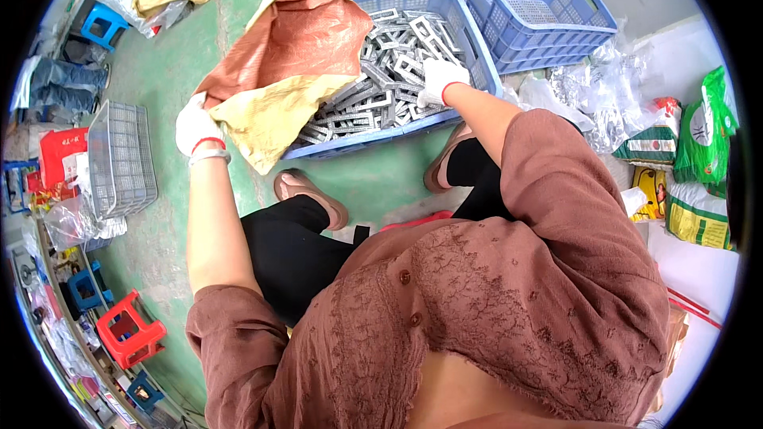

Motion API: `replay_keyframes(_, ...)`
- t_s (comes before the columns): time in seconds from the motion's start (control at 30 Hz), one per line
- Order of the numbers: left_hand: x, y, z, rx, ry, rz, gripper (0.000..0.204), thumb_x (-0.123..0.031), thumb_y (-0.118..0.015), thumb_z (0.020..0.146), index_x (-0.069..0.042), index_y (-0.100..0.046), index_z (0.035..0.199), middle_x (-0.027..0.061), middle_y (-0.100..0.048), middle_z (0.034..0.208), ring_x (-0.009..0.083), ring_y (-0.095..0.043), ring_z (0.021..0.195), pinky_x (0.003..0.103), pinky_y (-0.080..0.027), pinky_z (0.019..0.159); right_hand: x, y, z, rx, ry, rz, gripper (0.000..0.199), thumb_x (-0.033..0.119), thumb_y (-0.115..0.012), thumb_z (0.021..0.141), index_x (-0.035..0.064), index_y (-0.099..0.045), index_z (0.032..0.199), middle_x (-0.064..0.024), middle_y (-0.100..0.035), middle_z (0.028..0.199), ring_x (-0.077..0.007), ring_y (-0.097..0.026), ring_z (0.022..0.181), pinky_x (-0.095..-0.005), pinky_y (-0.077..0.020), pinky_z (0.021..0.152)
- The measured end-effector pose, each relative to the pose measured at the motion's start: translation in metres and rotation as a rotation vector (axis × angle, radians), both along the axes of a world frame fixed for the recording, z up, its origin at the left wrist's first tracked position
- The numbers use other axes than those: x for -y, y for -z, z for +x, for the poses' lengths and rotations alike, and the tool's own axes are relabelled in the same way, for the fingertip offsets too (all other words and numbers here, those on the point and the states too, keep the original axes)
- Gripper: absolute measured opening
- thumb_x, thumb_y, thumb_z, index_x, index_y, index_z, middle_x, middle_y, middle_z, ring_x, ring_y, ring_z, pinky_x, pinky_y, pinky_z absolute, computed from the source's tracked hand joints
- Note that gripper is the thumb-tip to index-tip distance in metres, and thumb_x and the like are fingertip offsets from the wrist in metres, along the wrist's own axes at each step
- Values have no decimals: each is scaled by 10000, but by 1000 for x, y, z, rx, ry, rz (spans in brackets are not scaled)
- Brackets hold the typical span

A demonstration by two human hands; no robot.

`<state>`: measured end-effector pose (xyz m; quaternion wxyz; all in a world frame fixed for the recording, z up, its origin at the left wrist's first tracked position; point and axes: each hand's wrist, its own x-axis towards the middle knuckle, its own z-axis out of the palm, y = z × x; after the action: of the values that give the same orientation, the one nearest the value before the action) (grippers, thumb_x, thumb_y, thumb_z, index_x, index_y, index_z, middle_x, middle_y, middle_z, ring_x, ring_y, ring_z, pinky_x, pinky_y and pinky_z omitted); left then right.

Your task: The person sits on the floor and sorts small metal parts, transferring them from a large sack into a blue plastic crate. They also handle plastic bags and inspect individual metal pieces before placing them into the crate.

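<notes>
Gripping the orange-and-yellow sack (pixel 306 44) by its edge, the gloved left hand (pixel 195 125) sits at ten o'clock in the head view. At one o'clock the gloved right hand (pixel 441 79) meets grey frame-shaped pieces (pixel 380 77) inside the twelve-o'clock blue crate (pixel 478 41); whether its fingers hold any, I cannot tell.

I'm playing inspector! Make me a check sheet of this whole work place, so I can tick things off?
Surface: green floor, worn in patches.
Job's things: blue crate full of grey metal frames; an orange-and-yellow sack covers its left part.
Clutter: crumpled clear plastic at the right.
Hands: left hand, gloved, grips the sack's edge; right hand, gloved, is at the frames, its grip unclear.
Cables: nothing seen.
Surroundings: second blue crate, grey crate, red stool.
</notes>
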<state>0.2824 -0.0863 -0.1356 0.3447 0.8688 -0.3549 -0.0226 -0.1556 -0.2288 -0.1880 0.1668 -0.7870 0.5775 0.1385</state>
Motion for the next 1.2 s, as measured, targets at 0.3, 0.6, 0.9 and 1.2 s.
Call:
replay_keyframes(0.3,7,-80,-106,152,38,-108,837,-520,-763,768,30,-499,1341,186,-579,1309,266,-563,1200,361,-408,1037,21,5,-7,57,-79,128,749,372,-868,553,4,-635,1163,-170,-680,1146,-297,-677,1017,-425,-550,826)
replay_keyframes(0.6,-9,-76,-192,-102,478,-216,441,-285,-736,839,57,-650,1104,125,-636,1075,191,-601,932,312,-475,858,45,10,-27,421,171,583,914,614,-804,643,-63,-616,1229,-191,-651,1191,-291,-624,1061,-407,-517,894)
replay_keyframes(0.9,-1,-91,-242,-523,718,-284,267,-247,-720,839,-13,-672,958,68,-662,882,176,-610,829,307,-478,802,70,-57,-48,1246,309,837,284,280,-663,912,57,-701,1085,-20,-669,806,-99,-617,694,-238,-487,562)
replay_keyframes(1.2,17,-108,-287,-1353,880,-379,503,-171,-654,920,-113,-412,1357,53,-586,1197,184,-654,953,368,-593,767,-35,-138,33,1923,283,1202,348,213,-581,970,37,-565,1269,-65,-651,1139,-170,-642,999,-314,-535,873)
